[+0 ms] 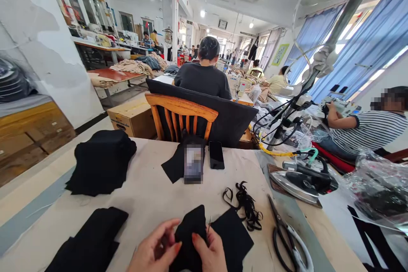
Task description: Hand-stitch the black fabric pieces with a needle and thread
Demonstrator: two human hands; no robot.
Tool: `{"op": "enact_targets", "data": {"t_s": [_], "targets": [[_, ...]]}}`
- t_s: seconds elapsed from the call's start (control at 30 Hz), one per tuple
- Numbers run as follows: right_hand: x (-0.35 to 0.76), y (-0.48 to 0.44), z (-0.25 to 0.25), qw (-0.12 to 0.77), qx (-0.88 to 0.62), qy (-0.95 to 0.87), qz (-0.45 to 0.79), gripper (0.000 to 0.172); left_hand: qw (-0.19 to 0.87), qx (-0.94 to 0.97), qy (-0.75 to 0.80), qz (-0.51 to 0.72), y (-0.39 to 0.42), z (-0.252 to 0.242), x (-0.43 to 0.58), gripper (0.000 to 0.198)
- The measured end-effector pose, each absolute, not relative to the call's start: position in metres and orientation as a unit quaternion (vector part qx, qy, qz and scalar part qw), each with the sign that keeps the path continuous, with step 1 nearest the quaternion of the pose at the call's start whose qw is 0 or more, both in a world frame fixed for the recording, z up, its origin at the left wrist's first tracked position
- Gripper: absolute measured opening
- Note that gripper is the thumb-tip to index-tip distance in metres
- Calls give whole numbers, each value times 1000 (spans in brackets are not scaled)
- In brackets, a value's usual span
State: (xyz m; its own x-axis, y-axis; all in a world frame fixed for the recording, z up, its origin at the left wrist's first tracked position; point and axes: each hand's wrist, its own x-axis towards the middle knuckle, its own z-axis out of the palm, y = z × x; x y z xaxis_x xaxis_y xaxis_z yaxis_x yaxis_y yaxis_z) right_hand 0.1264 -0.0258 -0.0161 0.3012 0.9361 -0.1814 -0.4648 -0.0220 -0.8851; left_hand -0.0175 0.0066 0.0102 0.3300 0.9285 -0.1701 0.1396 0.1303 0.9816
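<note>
I have the black cloth between both grips over the desk, its long axis pointing roughly away from the wearer. The right grip is nearer, pinching it with thumb on top, a thin metal tip beside; the left grip meets its left edge, how firmly I cannot tell. A black square crowds the right grip; ribbon and scissors lie beyond.

A black fabric piece is slanting upward between the left hand and right hand, tapering toward its top; a slender metal tip is protruding alongside.
</note>
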Motion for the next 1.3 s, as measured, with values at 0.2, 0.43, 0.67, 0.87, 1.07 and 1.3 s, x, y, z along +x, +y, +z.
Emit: {"op": "enact_targets", "data": {"t_s": [0.2,0.43,0.67,0.87,1.07,1.3], "targets": [[117,-37,-5,653,-412,-193,606,37,697,444,420,375,9,-19,-33,74],[132,-54,36,627,-411,-279,600,31,706,411,431,383,-11,31,-21,62],[137,-66,24,629,-475,-361,499,20,647,419,461,439,-27,48,-7,58],[141,-70,20,541,-629,-547,108,41,570,502,474,445,-37,52,-2,43],[129,-61,31,498,-509,-701,-44,26,443,589,509,445,-34,33,-10,41],[103,-53,17,538,-532,-654,-36,21,455,525,547,466,-22,34,-18,46]]}}
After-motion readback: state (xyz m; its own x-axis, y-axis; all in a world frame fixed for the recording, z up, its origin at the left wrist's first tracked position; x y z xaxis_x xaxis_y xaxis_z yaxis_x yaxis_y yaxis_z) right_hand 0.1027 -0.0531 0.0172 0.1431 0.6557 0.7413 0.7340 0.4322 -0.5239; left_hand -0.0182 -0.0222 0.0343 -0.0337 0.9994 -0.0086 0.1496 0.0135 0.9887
